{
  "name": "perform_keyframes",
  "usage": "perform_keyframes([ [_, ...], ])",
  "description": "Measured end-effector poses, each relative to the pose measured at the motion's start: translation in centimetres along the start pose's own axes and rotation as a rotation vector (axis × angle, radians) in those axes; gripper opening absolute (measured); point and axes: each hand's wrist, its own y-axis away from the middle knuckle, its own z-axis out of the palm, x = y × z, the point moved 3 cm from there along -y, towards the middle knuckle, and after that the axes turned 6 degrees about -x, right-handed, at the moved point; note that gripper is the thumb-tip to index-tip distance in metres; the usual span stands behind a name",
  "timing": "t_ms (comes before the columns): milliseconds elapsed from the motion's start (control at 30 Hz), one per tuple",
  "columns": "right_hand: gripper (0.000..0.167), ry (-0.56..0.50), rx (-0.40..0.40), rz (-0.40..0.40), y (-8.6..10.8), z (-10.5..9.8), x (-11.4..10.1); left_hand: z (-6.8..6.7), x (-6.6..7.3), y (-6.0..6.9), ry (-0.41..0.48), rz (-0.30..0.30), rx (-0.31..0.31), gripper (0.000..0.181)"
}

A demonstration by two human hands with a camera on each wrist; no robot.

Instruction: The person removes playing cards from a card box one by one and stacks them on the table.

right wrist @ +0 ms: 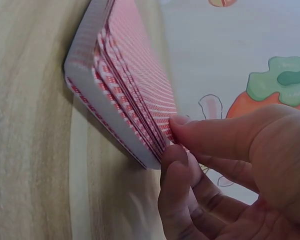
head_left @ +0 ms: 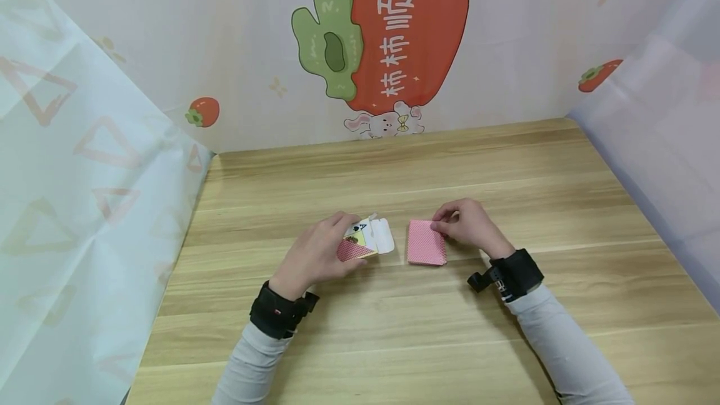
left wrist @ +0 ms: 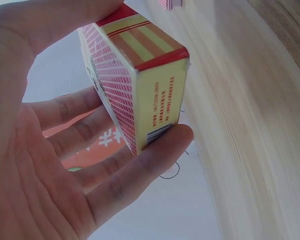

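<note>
A playing-card box [head_left: 360,239] with an ace of spades design is gripped in my left hand [head_left: 317,249], thumb on one side and fingers on the other. Its white end flap [head_left: 384,235] hangs open toward the right. The left wrist view shows the box's [left wrist: 162,100] yellow side with small red print and a barcode. To the right, a deck of playing cards [head_left: 425,244] with red patterned backs lies face down on the table. At its upper right corner, my right hand [head_left: 469,227] pinches the deck's edge; in the right wrist view several upper cards [right wrist: 130,95] stand slightly apart.
The wooden table [head_left: 394,330] runs back to a printed cloth [head_left: 247,49] with fruit and rabbit drawings. Cloth also hangs along the left side [head_left: 84,205] and the right side [head_left: 664,142]. Each wrist wears a black strap with a small camera [head_left: 281,310].
</note>
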Motion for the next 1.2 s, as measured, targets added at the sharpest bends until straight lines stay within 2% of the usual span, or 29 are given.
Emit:
perform_keyframes([
  [333,0.011,0.01,0.02,-0.021,-0.1,0.1,-0.2,0.0,0.2,-0.2,-0.033,-0.002,-0.012,0.076],
  [433,0.009,-0.011,0.061,-0.061,0.0,0.2,-0.6,0.1,0.4,-0.2,-0.052,0.019,-0.011,0.075],
  [533,0.008,-0.081,0.087,-0.135,0.3,0.7,-1.6,0.1,0.7,-0.2,-0.064,0.056,-0.014,0.072],
  [600,0.015,-0.158,0.058,-0.175,0.6,1.4,-2.5,0.1,1.0,-0.1,-0.057,0.09,-0.023,0.069],
  [667,0.023,-0.252,-0.013,-0.192,0.9,2.3,-3.5,0.2,1.2,-0.1,-0.037,0.123,-0.037,0.066],
  [767,0.031,-0.389,-0.142,-0.159,1.3,3.9,-4.8,0.3,1.5,0.1,-0.003,0.165,-0.066,0.066],
  [867,0.028,-0.475,-0.225,-0.114,1.7,5.2,-5.7,0.3,1.8,0.2,0.01,0.197,-0.085,0.067],
  [967,0.025,-0.497,-0.253,-0.089,1.9,6.0,-6.0,0.3,2.0,0.3,0.02,0.232,-0.082,0.069],
  [1100,0.021,-0.478,-0.248,-0.092,2.0,6.3,-6.2,0.3,2.1,0.3,0.022,0.275,-0.057,0.07],
  [1200,0.019,-0.478,-0.235,-0.097,2.0,6.3,-6.2,0.4,2.1,0.2,0.007,0.244,-0.051,0.08],
])
